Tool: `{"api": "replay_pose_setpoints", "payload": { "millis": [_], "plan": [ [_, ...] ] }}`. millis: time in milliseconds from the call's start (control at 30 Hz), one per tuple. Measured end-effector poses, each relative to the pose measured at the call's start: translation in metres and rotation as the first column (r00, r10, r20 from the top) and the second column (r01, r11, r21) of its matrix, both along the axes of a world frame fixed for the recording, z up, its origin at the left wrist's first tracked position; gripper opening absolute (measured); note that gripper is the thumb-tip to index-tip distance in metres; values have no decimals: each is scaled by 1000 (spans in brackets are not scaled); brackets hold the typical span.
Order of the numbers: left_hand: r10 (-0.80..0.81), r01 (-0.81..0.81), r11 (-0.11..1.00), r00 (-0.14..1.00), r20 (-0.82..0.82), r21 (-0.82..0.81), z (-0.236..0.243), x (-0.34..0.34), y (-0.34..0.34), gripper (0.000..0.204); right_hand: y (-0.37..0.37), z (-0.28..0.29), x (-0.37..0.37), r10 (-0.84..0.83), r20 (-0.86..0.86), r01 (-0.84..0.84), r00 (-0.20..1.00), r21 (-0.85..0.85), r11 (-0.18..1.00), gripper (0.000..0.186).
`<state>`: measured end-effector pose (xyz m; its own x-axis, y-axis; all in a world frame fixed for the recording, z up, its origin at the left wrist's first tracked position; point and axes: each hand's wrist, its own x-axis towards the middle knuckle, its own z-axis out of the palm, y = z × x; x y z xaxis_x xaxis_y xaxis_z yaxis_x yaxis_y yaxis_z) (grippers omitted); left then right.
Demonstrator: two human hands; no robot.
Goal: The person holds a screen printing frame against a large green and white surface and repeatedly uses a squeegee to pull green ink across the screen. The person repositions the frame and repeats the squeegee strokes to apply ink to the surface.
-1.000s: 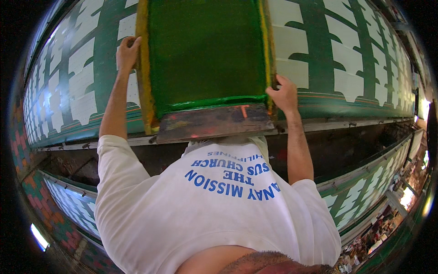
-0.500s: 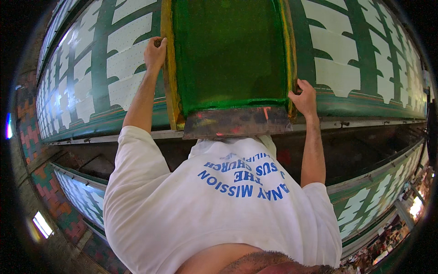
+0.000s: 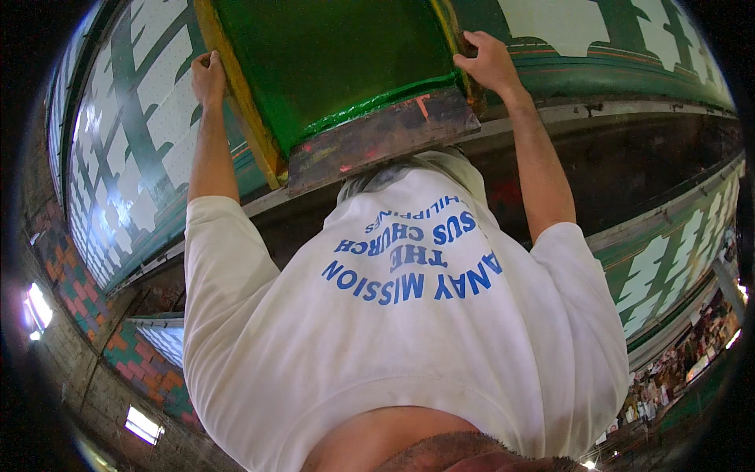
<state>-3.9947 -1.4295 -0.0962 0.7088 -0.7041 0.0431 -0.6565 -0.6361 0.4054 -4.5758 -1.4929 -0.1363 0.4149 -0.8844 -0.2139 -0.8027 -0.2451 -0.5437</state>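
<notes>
A rectangular screen frame with yellow-stained sides and a dark green mesh lies over the near edge of a long green worktop patterned with pale blocky shapes, its upper part cut off by the view. Wet-looking bright green lines the mesh's near end. There, a dark, paint-smeared flat board reaches over the worktop's near edge. The left hand holds the frame's left side in a narrow grip, thumb and forefinger close together. The right hand holds the right side, thumb and forefinger slightly apart. Nearer the body is a white T-shirt with blue lettering; a second green-and-white surface runs at the right, red-and-green paving at the left.
</notes>
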Motion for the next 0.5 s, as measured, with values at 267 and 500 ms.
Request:
{"api": "replay_pose_setpoints", "payload": {
  "millis": [267, 500],
  "plan": [
    [-158, 158, 987, 987, -10, 12, -34, 29, -1, 56, 66, 70, 25, 296, 186, -253, 937, -222, 942, 60],
    [-389, 393, 920, 909, 146, 8, -75, 76, -6, 62, 146, 104, 94, 702, 36, -690, 711, -153, 707, 58]
  ]
}}
